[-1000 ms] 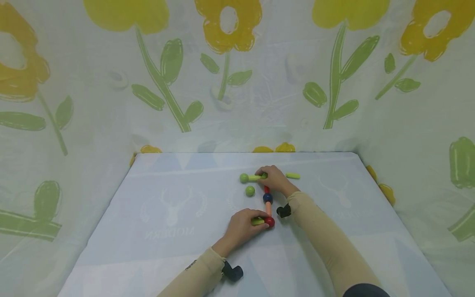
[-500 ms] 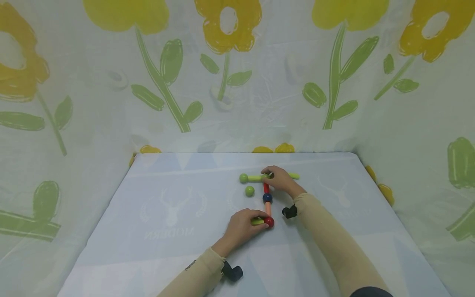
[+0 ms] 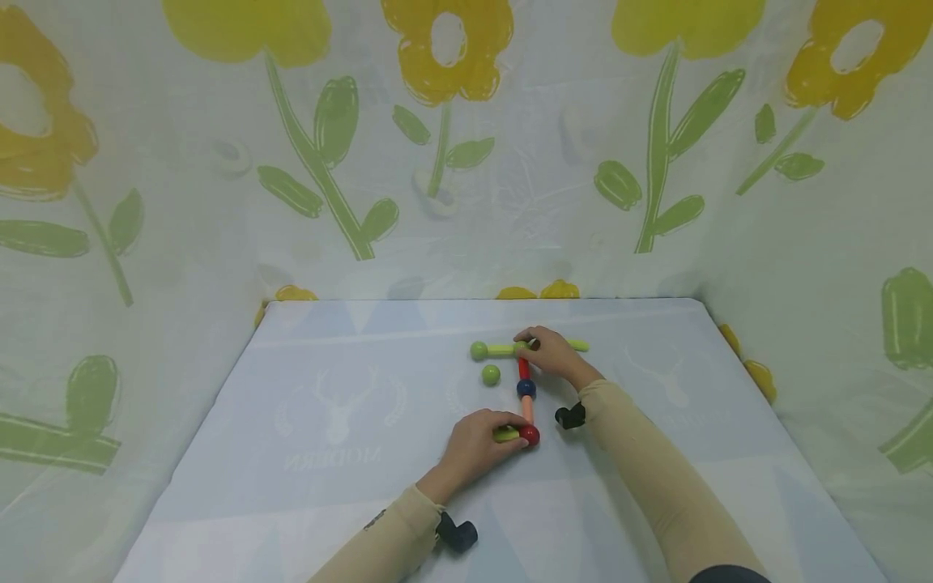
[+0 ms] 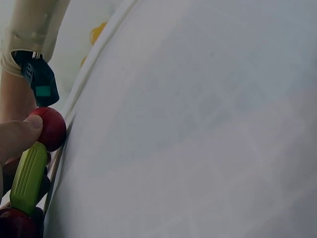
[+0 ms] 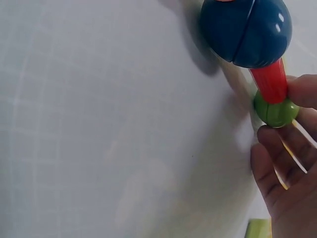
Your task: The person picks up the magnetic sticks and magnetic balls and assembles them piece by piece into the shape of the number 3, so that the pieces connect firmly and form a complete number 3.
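Observation:
In the head view a chain of coloured balls and rods lies on the table. My left hand (image 3: 477, 441) grips the near end, with thumb and fingers around the red ball (image 3: 530, 436) and a yellow-green rod (image 4: 28, 176). A second dark red ball (image 4: 16, 223) shows at that rod's other end in the left wrist view. From the red ball a pink rod (image 3: 528, 410) leads to the blue ball (image 3: 526, 389), then a red rod (image 5: 270, 82) to a green ball (image 5: 277, 111). My right hand (image 3: 551, 354) pinches this green ball between thumb and fingers.
A yellow-green rod (image 3: 500, 351) runs left from the held green ball to another green ball (image 3: 479, 351). One loose green ball (image 3: 492, 375) lies just below. Right of my right hand is a separate yellow-green rod (image 3: 578, 346). Flowered cloth (image 3: 510, 235) walls the table's back and sides.
My right hand has shifted slightly right, off the upper rod, uncovering more of the green ball and red rod. It has held still over the last half second. The left hand stays in place.

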`<state>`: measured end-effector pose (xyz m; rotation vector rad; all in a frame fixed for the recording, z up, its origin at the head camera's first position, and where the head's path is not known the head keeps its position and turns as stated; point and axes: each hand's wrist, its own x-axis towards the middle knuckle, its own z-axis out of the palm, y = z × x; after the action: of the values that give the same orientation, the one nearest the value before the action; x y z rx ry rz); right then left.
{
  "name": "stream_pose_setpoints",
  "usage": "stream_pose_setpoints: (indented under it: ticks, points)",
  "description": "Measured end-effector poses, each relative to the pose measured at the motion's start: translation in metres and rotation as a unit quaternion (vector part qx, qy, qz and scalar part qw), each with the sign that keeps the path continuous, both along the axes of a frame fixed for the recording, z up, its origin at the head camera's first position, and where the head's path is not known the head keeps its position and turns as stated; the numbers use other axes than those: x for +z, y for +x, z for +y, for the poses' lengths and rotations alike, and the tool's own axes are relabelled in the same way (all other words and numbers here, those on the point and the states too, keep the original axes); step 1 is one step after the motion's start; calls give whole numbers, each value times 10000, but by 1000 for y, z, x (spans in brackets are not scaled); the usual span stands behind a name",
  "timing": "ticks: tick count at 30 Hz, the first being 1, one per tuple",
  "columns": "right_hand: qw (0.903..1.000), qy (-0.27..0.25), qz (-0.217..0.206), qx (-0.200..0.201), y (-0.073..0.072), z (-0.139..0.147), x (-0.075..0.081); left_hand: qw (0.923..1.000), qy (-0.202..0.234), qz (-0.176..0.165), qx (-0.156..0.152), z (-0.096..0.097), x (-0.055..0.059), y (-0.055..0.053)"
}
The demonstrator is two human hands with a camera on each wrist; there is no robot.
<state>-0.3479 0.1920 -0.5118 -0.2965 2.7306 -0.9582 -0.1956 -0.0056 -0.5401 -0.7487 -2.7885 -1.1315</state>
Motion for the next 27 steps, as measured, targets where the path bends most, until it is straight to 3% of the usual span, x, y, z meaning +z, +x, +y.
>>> stream_pose_setpoints:
  ticks: [16,27]
  points:
    - [9995,-280,-18,-117,5,2,0,10000,-41,-25,18,1,-1,0]
    - [9986,-341,319,-233,6,27,-2,9999,-84,-58,50,2,0,0]
